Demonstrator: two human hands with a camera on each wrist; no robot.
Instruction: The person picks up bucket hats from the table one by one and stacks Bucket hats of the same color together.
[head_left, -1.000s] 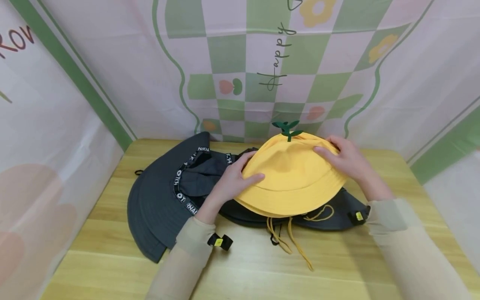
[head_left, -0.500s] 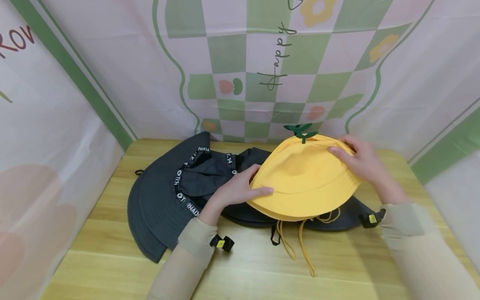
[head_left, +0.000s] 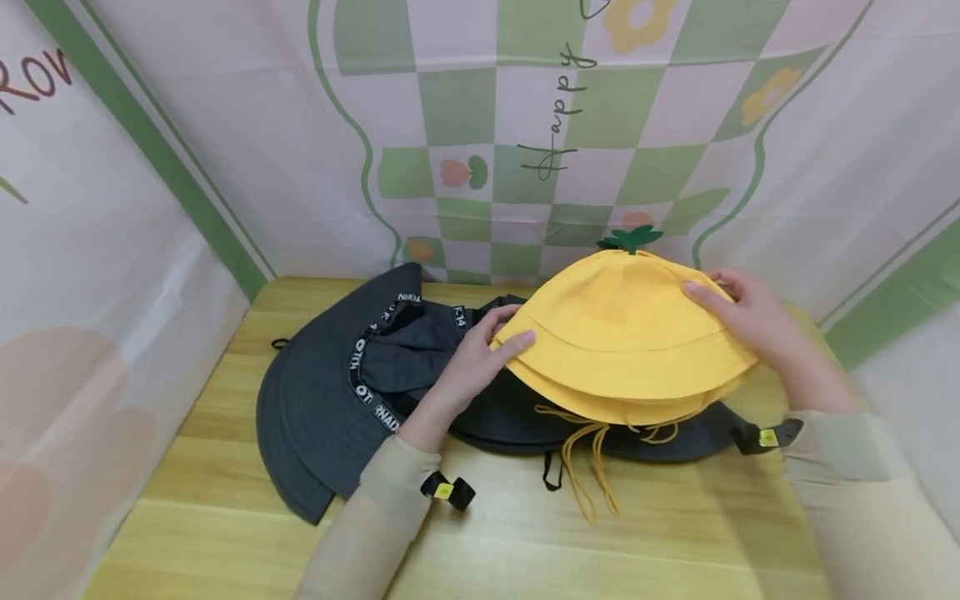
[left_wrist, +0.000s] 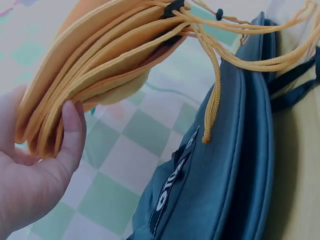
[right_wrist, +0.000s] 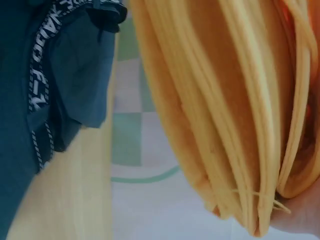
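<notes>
Both hands hold up yellow bucket hats (head_left: pixel 630 333), nested with several brim layers showing in the left wrist view. A green sprout (head_left: pixel 632 239) tops the crown, and yellow cords (left_wrist: pixel 217 60) dangle from the underside. My left hand (head_left: pixel 474 360) pinches the brims at the left end, thumb on the near face. At the right side, my right hand (head_left: pixel 757 323) grips the hats with the thumb in front and the other fingers behind. In the right wrist view, layered yellow brims (right_wrist: pixel 220 100) fill much of the picture and little of that hand shows.
Dark grey wide-brimmed hats (head_left: pixel 315 392) lie on the wooden table (head_left: pixel 495 533), one at the left with its lettered inner band (head_left: pixel 360 358) showing. More dark brim (head_left: pixel 510 421) extends beneath the yellow hats. A green-and-white checked cloth (head_left: pixel 532 108) hangs behind.
Both hands have carried the yellow hats to the right, then raised them slightly and tipped the crown upward. The lower brim edge now shows more. The dark hats stay in place.
</notes>
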